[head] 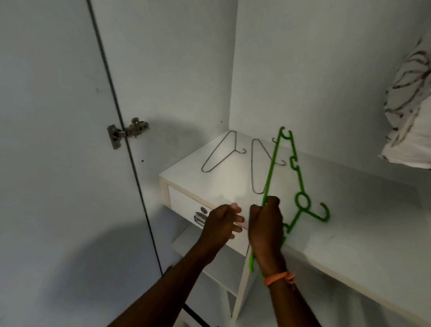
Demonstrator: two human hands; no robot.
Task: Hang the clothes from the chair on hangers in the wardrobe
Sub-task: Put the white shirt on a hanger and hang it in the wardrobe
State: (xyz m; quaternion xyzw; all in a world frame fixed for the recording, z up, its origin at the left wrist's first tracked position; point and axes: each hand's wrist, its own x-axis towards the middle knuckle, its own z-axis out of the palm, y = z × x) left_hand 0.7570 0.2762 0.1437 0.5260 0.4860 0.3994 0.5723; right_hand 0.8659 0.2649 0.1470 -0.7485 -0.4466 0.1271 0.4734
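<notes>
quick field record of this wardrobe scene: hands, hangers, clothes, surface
right hand: right hand grips the green plastic hanger, raised and tilted over the shelf
left hand: left hand curled beside the right; whether it holds anything is unclear
spare hangers: two wire hangers lie flat on the white drawer unit top
clothes: patterned white garment hangs at upper right
door: wardrobe door hinge at left

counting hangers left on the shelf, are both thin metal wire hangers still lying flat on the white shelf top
Yes, both thin metal wire hangers lie flat on the white shelf top, while the right hand grips only the green plastic hanger.
</notes>
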